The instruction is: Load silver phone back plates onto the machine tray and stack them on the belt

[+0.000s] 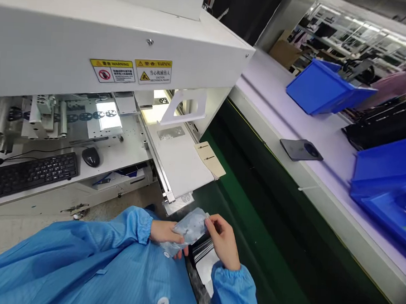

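Observation:
Both my hands meet low in the view, just in front of my blue smock. My left hand [166, 234] grips a clear plastic bag [188, 228] from below, fingers curled under it. My right hand [224, 239] pinches the bag's right edge, fingers closed. Beneath the hands lies a stack of flat dark and white pieces [206, 259]. The white tray [182, 164] of the big white machine [110, 38] ends just above the bag, with a small clear bag [182, 201] lying at its lower end.
A black keyboard [28, 174] and mouse [91, 156] sit on the machine's shelf at left. A dark green conveyor belt [263, 227] runs to my right. Beyond it, a white bench [293, 111] holds blue bins [324, 88], a dark flat pad [301, 149] and black trays [384, 123]. Another person is at far right.

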The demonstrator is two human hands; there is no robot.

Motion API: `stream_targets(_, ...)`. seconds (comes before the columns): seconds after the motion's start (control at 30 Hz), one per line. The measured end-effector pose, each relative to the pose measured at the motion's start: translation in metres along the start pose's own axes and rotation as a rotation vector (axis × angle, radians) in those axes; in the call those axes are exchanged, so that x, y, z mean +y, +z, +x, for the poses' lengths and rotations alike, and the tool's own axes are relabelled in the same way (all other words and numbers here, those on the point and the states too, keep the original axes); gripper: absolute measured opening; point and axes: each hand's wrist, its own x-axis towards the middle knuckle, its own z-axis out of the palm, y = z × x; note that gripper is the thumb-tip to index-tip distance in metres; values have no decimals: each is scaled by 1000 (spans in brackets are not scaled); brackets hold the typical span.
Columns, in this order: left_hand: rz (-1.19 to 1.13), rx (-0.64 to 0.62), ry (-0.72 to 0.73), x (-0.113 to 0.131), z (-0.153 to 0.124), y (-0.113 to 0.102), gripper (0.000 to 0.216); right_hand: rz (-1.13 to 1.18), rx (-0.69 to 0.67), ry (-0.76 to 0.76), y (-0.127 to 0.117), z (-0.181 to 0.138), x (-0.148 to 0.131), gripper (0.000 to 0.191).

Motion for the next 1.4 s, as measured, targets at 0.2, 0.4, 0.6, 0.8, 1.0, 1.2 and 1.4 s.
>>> stream_targets(0.2,-284,201,40,23,-67,-45,37,75,344,-10,35,133,-1,40)
stream_targets(0.4,-496,615,237,20,-132,-78,59,-442,450,55,73,203,-6,45)
stream_targets(0.6,-528,613,280,17,-133,-76,67,-887,146,-178,127,183,4,47)
stream_targets(0.8,-497,595,277,29,-136,-79,69,-915,63,-87,152,208,3,47)
stream_targets(1.0,-484,576,288,45,-141,-87,67,-810,86,-90,149,226,-17,48)
stream_targets(1.2,-355,386,293,55,-112,-84,55,-40,-166,-234,142,181,-67,48)
stream_targets(1.4,-97,211,177,52,-81,-83,44,40,-200,-200,116,139,-76,35)
